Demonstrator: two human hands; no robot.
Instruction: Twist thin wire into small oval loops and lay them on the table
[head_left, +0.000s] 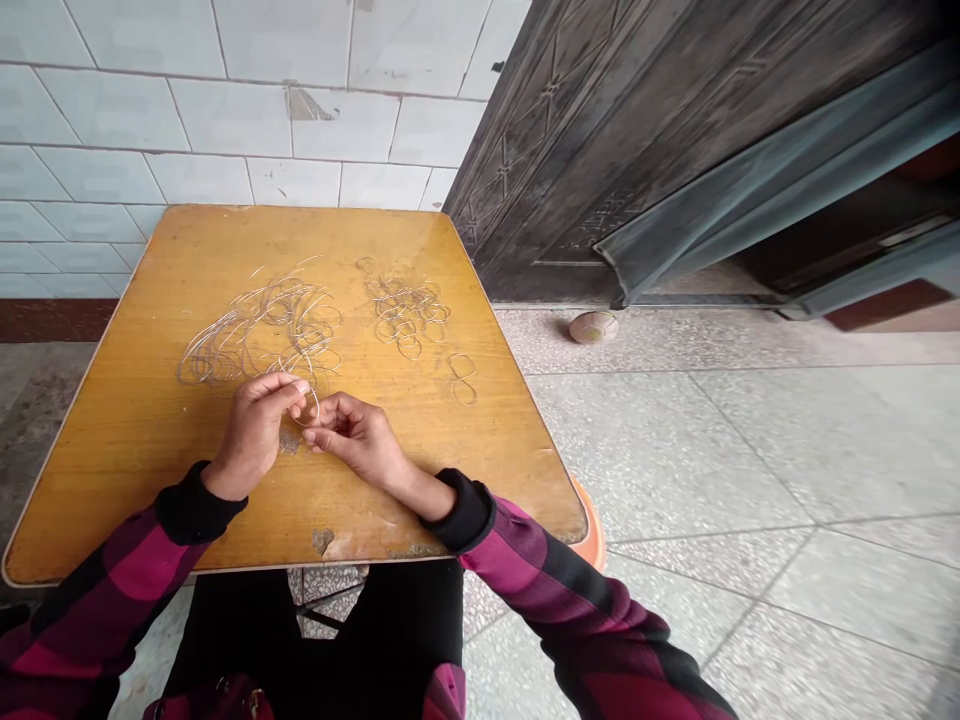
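Note:
My left hand (259,425) and my right hand (358,437) meet over the near middle of the wooden table. Between them is a thin metal wire (316,402), bent into a curve. My left thumb and forefinger pinch its upper part; my right fingers close on its lower end. Just beyond my hands lies a loose tangle of curved wire pieces (259,325). To the right of that is a heap of small wire rings (409,310). A figure-eight pair of wire loops (463,380) lies apart, nearer the table's right edge.
The yellow-brown table (502,460) stands against a white tiled wall (225,110). Right of it are a dark carved door (540,150) and a grey-green curtain (750,180). A roundish object (593,327) sits on the floor, and an orange stool edge (594,530) shows under the table corner.

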